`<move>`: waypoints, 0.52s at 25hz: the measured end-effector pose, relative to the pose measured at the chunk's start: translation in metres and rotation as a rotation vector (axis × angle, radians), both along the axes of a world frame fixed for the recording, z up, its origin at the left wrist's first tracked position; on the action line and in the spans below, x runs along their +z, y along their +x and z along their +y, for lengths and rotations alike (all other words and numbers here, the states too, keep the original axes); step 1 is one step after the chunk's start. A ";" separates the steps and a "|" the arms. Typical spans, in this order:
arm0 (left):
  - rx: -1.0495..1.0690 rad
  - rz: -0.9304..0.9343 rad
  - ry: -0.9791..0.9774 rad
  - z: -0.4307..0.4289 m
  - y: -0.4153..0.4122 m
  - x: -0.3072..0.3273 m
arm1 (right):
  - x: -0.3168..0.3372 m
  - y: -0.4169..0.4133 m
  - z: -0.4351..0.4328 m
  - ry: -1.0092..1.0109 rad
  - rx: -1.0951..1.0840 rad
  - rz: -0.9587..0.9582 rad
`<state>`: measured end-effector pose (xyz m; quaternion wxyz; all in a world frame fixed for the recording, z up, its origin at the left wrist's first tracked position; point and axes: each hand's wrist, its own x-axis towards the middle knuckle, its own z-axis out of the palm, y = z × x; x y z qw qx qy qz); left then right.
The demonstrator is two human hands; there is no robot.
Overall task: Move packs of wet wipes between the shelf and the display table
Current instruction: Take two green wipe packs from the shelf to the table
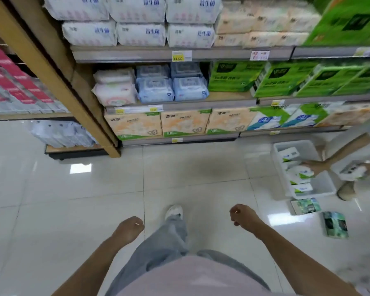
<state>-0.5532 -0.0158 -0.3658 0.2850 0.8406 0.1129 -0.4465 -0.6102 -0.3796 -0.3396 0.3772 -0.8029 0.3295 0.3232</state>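
Observation:
Blue packs of wet wipes (155, 90) are stacked two high on the middle shelf (179, 104), straight ahead of me. Pale pink packs (114, 89) lie to their left on the same shelf. My left hand (128, 229) and my right hand (245, 217) hang low over the tiled floor, one on each side of my leg. Their fingers are loosely curled and they hold nothing. Both hands are well short of the shelf. No display table is in view.
A slanted wooden shelf post (58, 67) rises at the left. At the right another person's hand (315, 166) reaches into a white bin (320, 186) of packs on the floor. Two green packs (335, 224) lie on the tiles near it.

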 end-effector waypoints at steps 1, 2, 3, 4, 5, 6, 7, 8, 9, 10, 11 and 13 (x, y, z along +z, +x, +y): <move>-0.039 -0.021 -0.017 -0.014 0.028 0.005 | -0.001 0.006 -0.009 -0.008 -0.028 0.023; -0.083 -0.042 -0.036 -0.030 0.058 0.011 | -0.003 0.014 -0.018 -0.007 -0.071 0.037; -0.117 -0.067 -0.051 -0.045 0.086 0.016 | -0.003 0.020 -0.026 -0.003 -0.116 0.047; -0.137 -0.090 -0.061 -0.059 0.110 0.022 | -0.004 0.027 -0.034 0.000 -0.155 0.052; -0.149 -0.105 -0.078 -0.074 0.133 0.029 | -0.003 0.035 -0.041 0.004 -0.189 0.060; -0.146 -0.114 -0.102 -0.087 0.152 0.035 | -0.003 0.042 -0.048 0.010 -0.213 0.066; -0.136 -0.123 -0.125 -0.101 0.170 0.037 | -0.005 0.050 -0.056 0.022 -0.232 0.072; -0.127 -0.125 -0.143 -0.112 0.185 0.040 | -0.006 0.060 -0.063 0.037 -0.250 0.078; -0.128 -0.126 -0.161 -0.123 0.199 0.042 | -0.007 0.071 -0.071 0.054 -0.270 0.081; -0.137 -0.132 -0.172 -0.134 0.213 0.042 | -0.008 0.085 -0.080 0.066 -0.287 0.078; -0.146 -0.140 -0.177 -0.145 0.224 0.045 | -0.008 0.100 -0.090 0.072 -0.297 0.069; -0.135 -0.165 -0.200 -0.172 0.251 0.049 | -0.006 0.141 -0.115 0.082 -0.287 0.031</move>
